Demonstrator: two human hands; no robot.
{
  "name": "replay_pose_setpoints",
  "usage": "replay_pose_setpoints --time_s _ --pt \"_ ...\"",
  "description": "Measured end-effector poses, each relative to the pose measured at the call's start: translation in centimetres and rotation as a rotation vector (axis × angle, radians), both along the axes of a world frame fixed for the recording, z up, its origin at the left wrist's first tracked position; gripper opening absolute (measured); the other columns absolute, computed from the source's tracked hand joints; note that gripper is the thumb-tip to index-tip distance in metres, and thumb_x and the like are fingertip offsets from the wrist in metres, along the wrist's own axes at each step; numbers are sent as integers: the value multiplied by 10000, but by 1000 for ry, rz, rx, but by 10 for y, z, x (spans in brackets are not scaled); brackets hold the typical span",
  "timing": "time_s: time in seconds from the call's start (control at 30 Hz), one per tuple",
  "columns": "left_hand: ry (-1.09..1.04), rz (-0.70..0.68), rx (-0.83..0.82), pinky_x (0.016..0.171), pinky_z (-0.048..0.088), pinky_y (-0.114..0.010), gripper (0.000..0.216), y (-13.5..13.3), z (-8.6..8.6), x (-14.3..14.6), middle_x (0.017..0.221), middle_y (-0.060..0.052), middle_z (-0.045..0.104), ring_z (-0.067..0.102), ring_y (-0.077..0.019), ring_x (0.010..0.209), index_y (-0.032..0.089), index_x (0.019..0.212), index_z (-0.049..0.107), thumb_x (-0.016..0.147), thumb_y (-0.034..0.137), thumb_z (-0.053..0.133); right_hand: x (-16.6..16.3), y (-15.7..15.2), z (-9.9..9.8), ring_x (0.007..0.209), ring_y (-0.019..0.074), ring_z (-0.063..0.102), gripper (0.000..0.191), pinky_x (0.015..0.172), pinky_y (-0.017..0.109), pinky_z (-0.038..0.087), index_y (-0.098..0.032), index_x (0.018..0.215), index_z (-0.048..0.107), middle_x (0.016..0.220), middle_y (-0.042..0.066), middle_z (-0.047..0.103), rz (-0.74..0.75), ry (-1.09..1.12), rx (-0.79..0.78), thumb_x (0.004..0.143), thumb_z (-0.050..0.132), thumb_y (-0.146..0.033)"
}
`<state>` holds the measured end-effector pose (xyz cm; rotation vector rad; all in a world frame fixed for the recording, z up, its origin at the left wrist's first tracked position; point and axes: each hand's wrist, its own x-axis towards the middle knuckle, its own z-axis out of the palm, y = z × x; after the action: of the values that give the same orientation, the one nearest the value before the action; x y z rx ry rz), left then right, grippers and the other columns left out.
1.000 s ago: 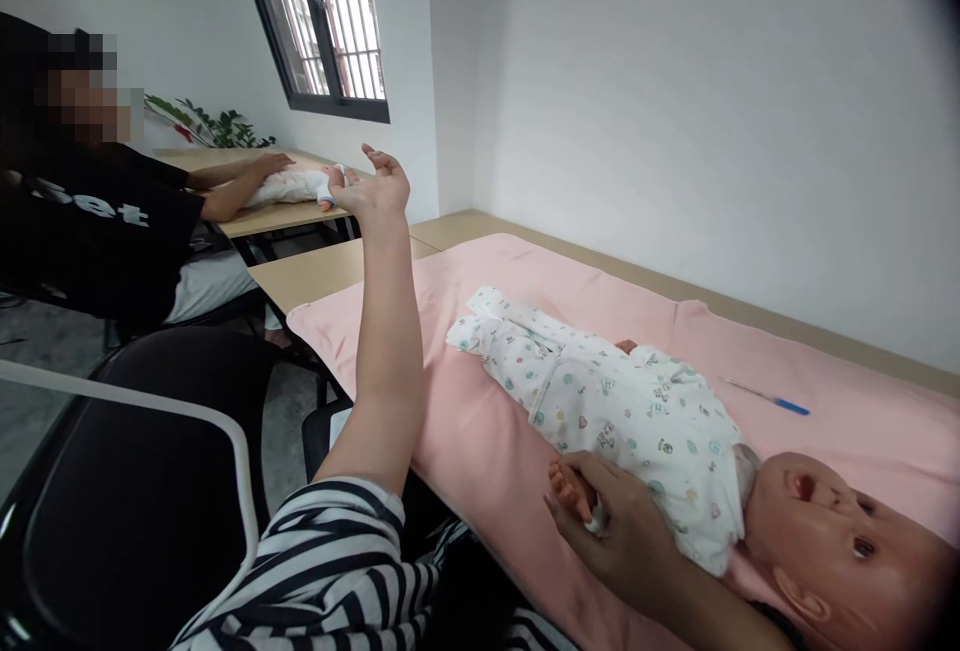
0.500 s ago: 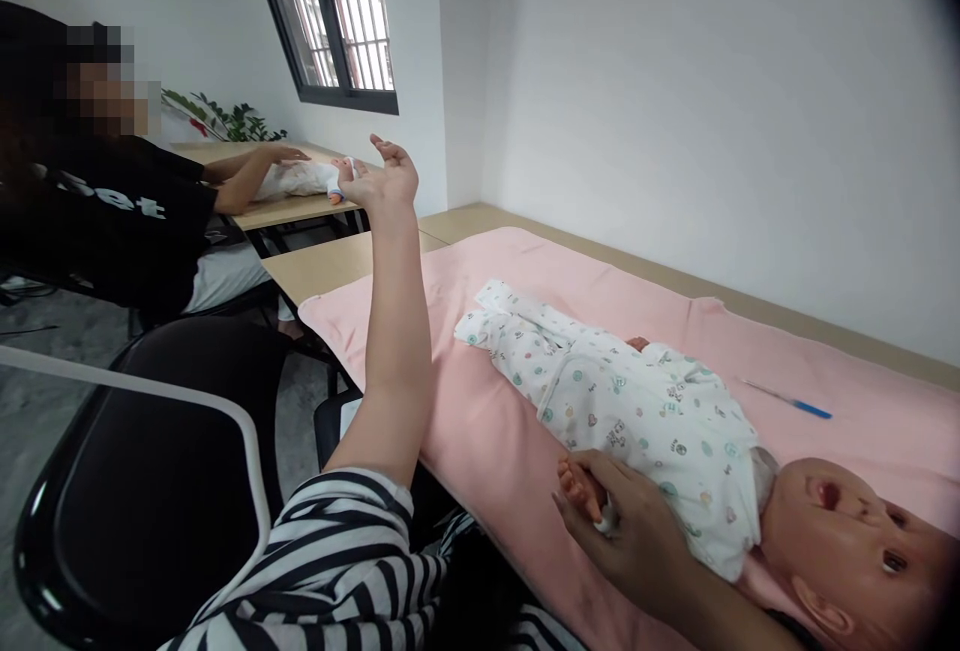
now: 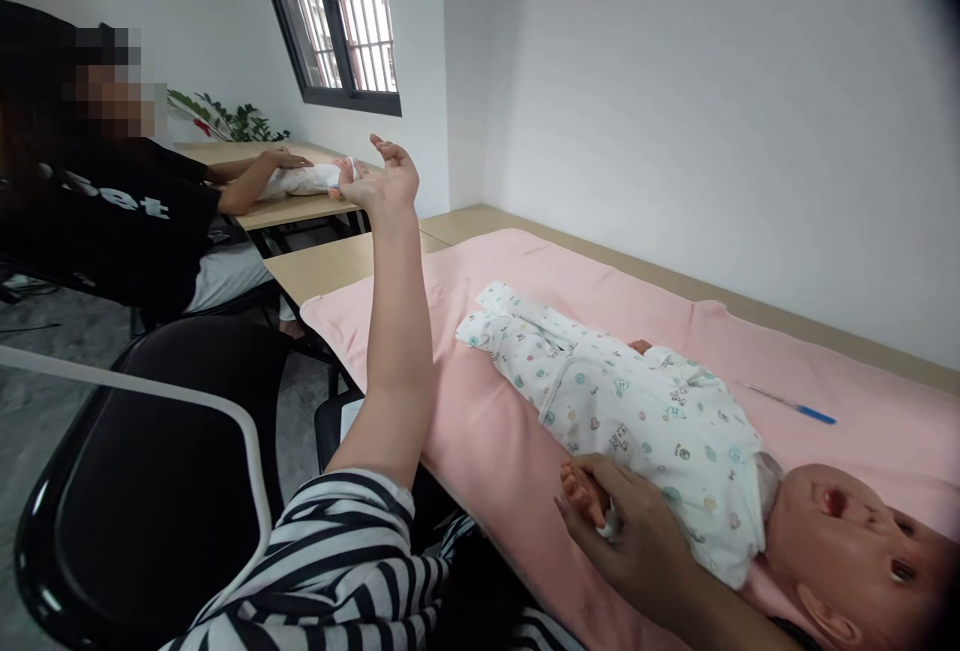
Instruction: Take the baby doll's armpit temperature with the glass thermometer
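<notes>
A baby doll (image 3: 652,421) in white printed clothes lies on its back on a pink blanket (image 3: 480,471), its head toward me on the right. My right hand (image 3: 637,531) is closed around the doll's near forearm, and the small doll hand sticks out between thumb and fingers. Raised in the air beyond the table's near edge, my left hand (image 3: 386,176) has loosely curved fingers apart and holds nothing. Past the doll's shoulder, a thin tool with a blue handle (image 3: 816,415) rests on the blanket.
At another table (image 3: 300,211) a person in a black shirt (image 3: 112,201) has hands on a second doll (image 3: 311,179). A black chair (image 3: 165,461) stands at my left. A wall (image 3: 675,131) runs behind the table; a plant (image 3: 244,121) sits below the barred window (image 3: 330,11).
The view has shifted very slightly. Both my hands keep their poses, and the doll and the blue-handled tool lie as before.
</notes>
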<state>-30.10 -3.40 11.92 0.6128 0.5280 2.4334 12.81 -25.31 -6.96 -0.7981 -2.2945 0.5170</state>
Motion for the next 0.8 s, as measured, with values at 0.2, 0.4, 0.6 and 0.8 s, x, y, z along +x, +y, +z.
replay_pose_setpoints --time_s 0.2,0.4,0.6,0.8 --pt "25 -5 -8 732 500 -521 734 -1 1 0 1158 -156 689 562 -245 1326 344 1587 -141 876 526 -134 0 0 0 763 120 652 172 692 251 499 -258 1055 562 883 -31 665 12 15 -9 898 601 -201" --pt "28 3 20 760 516 -497 723 2 0 -3 1127 -145 707 562 -216 1321 295 1580 -178 893 484 -52 1 0 -1 780 107 646 199 704 242 494 -279 1068 546 900 -52 660 9 5 -20 895 607 -203" --pt "-13 20 59 832 505 -496 738 3 -1 -2 1319 -151 635 482 -189 1402 272 1570 -226 888 514 -86 0 0 0 766 105 639 176 693 239 487 -271 1042 546 882 -51 659 11 17 -19 893 603 -196" --pt "0 36 62 837 503 -507 738 10 -5 -8 1296 -148 652 458 -185 1423 279 1584 -171 895 526 -75 1 -1 1 765 101 636 164 692 239 482 -274 1045 545 881 -57 657 4 0 -28 904 600 -212"
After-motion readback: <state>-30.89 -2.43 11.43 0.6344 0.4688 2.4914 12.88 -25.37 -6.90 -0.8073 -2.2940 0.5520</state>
